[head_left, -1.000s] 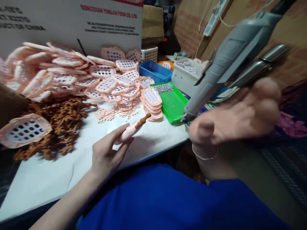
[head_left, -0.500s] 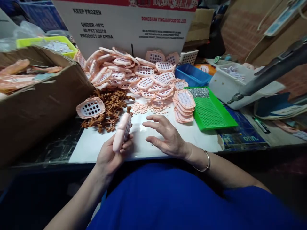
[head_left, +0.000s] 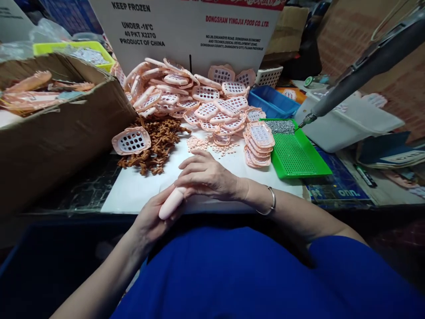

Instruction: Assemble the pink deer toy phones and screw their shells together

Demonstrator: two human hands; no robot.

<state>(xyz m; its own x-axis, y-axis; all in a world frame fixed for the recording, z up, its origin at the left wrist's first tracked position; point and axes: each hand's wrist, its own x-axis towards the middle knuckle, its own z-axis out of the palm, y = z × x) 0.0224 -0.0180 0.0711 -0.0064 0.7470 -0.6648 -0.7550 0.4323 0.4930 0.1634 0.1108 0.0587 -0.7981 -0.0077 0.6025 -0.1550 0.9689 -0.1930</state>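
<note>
A smooth pale pink plastic part (head_left: 171, 204) lies in my left hand (head_left: 153, 218), whose fingers wrap round its lower end. My right hand (head_left: 209, 178) reaches over the upper end of the same part, its fingers bent on top and hiding much of it. Behind my hands, a heap of brown figure-like pieces (head_left: 162, 144) carries one pink frame with a holed grid (head_left: 132, 141). Small pink discs (head_left: 199, 143) are scattered beyond my right hand. Stacked pink frames (head_left: 259, 144) stand to its right.
A large pile of pink frames (head_left: 206, 94) leans toward a white carton (head_left: 186, 35). A green tray (head_left: 295, 153) with screws and a blue bin (head_left: 274, 101) are on the right. A dark power screwdriver (head_left: 352, 73) hangs over the tray. An open cardboard box (head_left: 66, 119) stands left.
My right hand has moved left and come down onto the pink part in my left hand. The part has tilted. The screwdriver tip has shifted left over the screws, and the view has shifted slightly.
</note>
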